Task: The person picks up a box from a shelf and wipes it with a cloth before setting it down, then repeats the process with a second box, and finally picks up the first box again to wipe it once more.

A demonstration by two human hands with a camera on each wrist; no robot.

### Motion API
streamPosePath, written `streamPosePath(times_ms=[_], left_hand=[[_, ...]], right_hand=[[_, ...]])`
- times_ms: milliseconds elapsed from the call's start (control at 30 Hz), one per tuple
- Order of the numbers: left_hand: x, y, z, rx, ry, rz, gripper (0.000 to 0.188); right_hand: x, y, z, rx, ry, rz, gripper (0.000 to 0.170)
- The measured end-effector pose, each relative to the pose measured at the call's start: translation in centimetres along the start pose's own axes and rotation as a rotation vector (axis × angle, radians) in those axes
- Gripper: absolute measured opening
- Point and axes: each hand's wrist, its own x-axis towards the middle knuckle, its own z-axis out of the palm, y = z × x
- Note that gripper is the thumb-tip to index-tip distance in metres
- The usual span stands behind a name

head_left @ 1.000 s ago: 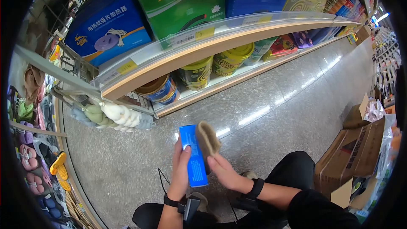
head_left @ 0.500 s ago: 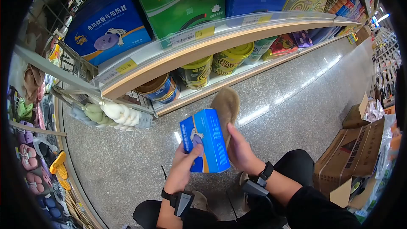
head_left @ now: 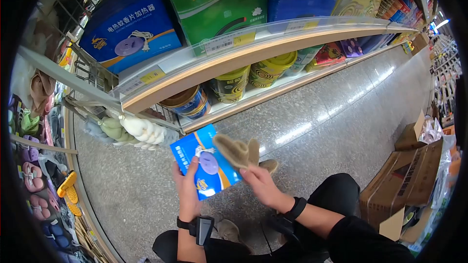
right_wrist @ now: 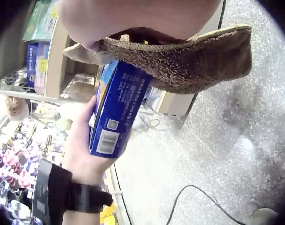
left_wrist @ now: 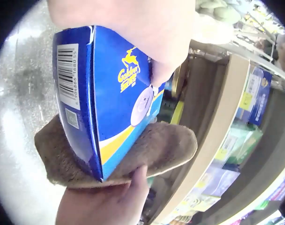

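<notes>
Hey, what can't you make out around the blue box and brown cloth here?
Head: some fingers of the left hand, hidden behind the blue box.
Left wrist: part of the left hand, cut off by the top edge.
Right wrist: barcode digits, too small; part of the brown cloth, covered by the right hand.

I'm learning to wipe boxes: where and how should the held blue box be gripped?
Probably grip the blue box by its left edge, from the lower left in the head view, thumb on the printed face: it looks slim enough to span, and the brown cloth in the right hand occupies the opposite side.
</notes>
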Motion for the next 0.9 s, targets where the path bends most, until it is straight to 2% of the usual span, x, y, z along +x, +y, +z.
streamPosePath(times_ms=[133,167,267,300,467,533,600,667,733,800,867,900], left_hand=[[0.3,2.0,-0.9,0.067,0.025,0.064,0.038],[0.5,2.3,-1.3,0.055,-0.098,0.073,0.038],[-0.7,2.7,-0.5,0.003,-0.206,0.057,0.049],[-1.6,3.2,-0.3,-0.077,-0.301,-0.101,0.052],[-0.6,-1.3,0.1,-0.129,-0.369,-0.172,0.051],[-0.7,-1.9,1.2,0.114,-0.309,0.097,0.059],[-1.1,-1.7,1.5,0.122,-0.284,0.110,0.061],[-1.2,-1.7,1.4,0.128,-0.347,-0.014,0.060],[-2.0,-1.9,1.6,0.184,-0.355,0.010,0.060],[-2.9,-2.2,1.9,0.146,-0.436,-0.189,0.059],[-3.5,-2.2,2.4,0.126,-0.488,-0.237,0.056],[-3.6,-2.6,2.4,0.085,-0.490,-0.239,0.054]], right_hand=[[-0.1,1.0,1.5,-0.058,-0.060,-0.188,0.022],[-0.2,0.9,1.6,-0.055,-0.058,-0.185,0.022],[-0.4,0.8,1.8,0.022,-0.050,-0.092,0.023],[-0.5,1.4,1.9,-0.036,-0.076,-0.059,0.023],[-1.4,2.1,2.5,-0.170,-0.099,0.040,0.025],[-1.9,1.3,2.8,-0.227,-0.076,-0.219,0.028],[-2.1,0.8,2.7,-0.228,-0.060,-0.270,0.028],[-2.0,0.4,2.4,-0.222,-0.031,-0.320,0.027],[-0.9,-0.6,1.6,-0.241,0.014,-0.430,0.032],[0.5,-0.2,0.4,-0.255,0.029,-0.404,0.035],[1.8,0.2,-0.5,0.140,0.132,-0.094,0.029],[2.1,0.1,-0.5,0.230,0.176,-0.053,0.030]])
